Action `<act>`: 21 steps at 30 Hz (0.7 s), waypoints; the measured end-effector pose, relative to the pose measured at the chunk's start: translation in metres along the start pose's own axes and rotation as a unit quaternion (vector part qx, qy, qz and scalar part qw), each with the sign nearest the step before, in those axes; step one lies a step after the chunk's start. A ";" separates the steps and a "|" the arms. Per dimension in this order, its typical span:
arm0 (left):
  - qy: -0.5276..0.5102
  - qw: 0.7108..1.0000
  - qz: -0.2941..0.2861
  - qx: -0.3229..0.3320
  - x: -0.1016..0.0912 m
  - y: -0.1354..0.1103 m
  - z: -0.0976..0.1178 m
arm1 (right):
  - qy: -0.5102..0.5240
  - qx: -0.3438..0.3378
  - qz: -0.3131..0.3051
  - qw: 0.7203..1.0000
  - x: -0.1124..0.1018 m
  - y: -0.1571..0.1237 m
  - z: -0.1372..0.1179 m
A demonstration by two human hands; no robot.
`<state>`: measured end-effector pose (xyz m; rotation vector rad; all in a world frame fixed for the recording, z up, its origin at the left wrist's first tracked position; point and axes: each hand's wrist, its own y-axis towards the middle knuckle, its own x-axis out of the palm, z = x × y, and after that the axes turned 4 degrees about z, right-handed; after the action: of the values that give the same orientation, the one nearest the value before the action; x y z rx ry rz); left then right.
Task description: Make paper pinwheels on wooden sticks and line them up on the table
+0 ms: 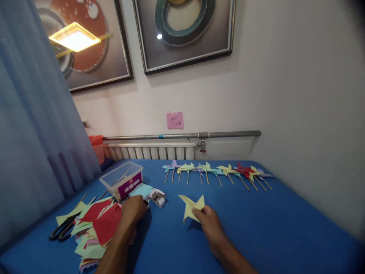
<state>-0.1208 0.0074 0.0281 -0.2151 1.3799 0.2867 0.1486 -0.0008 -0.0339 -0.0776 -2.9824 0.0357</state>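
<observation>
A pale yellow paper pinwheel (pixel 188 208) is pinched at its middle by my right hand (pixel 209 222), thumb on top, held above the blue table. My left hand (pixel 134 209) reaches down beside a small open white box (pixel 158 198), its back toward me. Its fingers are mostly hidden, with a small dark object (pixel 146 203) showing at their tips. Light blue paper (pixel 142 190) lies just beyond this hand. Close to my left forearm is a pile of cut paper sheets (pixel 98 222) in red, green and other colours.
A clear plastic tub (pixel 122 179) with thin sticks stands beyond the left hand. Black-handled scissors (pixel 62 230) lie at the left. Several finished pinwheels on sticks (pixel 207 167) line the far side of the blue table (pixel 256 236). A blue curtain (pixel 37 114) hangs at left.
</observation>
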 end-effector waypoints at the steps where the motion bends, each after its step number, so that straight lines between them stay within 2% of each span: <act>1: 0.004 1.000 0.005 0.008 -0.001 -0.002 -0.003 | 0.003 0.004 -0.002 1.000 0.000 0.001 0.002; 4: 0.002 0.999 0.013 0.041 -0.005 -0.007 -0.010 | 0.011 0.013 0.017 1.000 -0.001 0.005 0.010; 9: 0.000 0.997 -0.033 0.069 -0.007 -0.008 -0.011 | 0.011 0.026 0.016 0.999 -0.002 0.006 0.011; 16: 0.048 0.997 0.001 0.068 0.003 -0.006 -0.006 | 0.016 0.025 0.007 1.000 0.001 -0.006 -0.007; 21: 0.047 0.996 0.031 0.072 0.002 -0.008 -0.006 | 0.033 0.025 -0.003 0.999 0.002 -0.010 -0.012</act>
<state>-0.1231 -0.0020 0.0254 -0.0670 1.4963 0.2296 0.1480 -0.0108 -0.0219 -0.0632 -2.9137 0.1045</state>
